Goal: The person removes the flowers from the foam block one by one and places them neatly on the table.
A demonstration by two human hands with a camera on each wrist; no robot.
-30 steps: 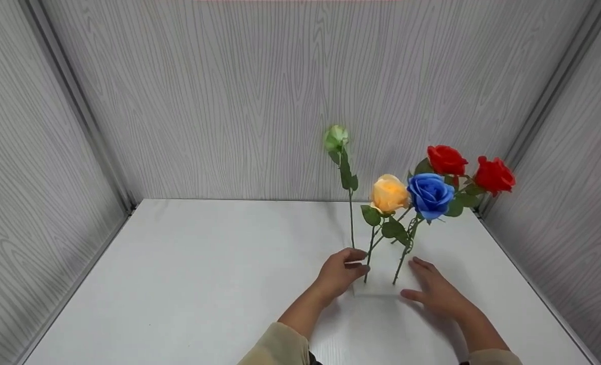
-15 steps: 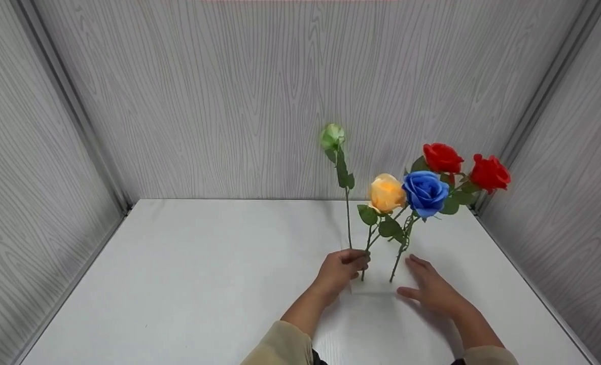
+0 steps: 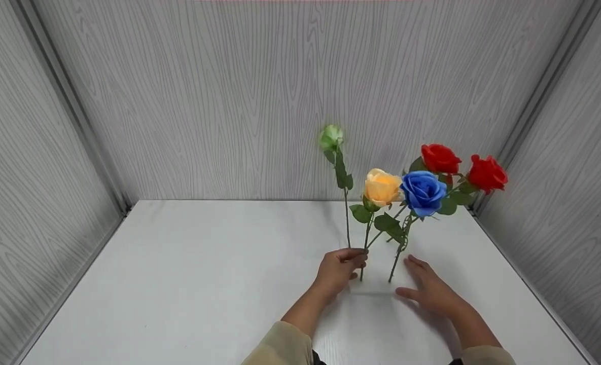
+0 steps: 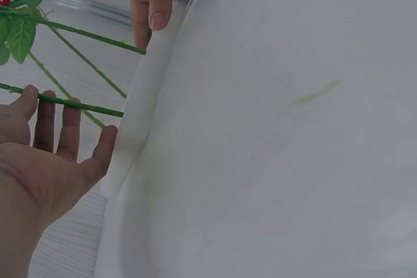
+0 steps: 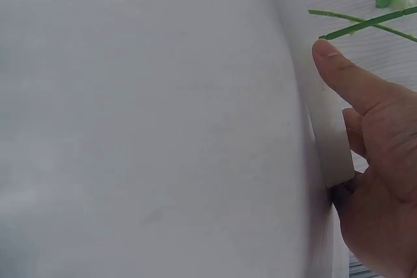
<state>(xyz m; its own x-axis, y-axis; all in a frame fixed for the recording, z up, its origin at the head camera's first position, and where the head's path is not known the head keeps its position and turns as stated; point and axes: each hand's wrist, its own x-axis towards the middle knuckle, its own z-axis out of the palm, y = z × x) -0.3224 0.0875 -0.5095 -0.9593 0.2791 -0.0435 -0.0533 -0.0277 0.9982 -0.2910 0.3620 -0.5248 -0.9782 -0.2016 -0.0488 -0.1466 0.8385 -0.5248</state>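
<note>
Left sleeve point(image 3: 282, 344): beige, bottom centre of the head view
Right sleeve point(image 3: 488, 356): also beige, bottom right
Left cuff edge: black item point(image 3: 318, 359), mostly hidden
Left hand point(image 3: 338, 271), right hand point(image 3: 429, 289): bare

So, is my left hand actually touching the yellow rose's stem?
Touching. The left wrist view shows the left hand holding the stem, its thumb lapped over it and fingers behind.

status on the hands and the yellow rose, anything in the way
Left hand pinching stem of yellow rose. Right hand at right end of white base. Yellow rose near upright on base. Blue rose close alongside, might snag.
</note>
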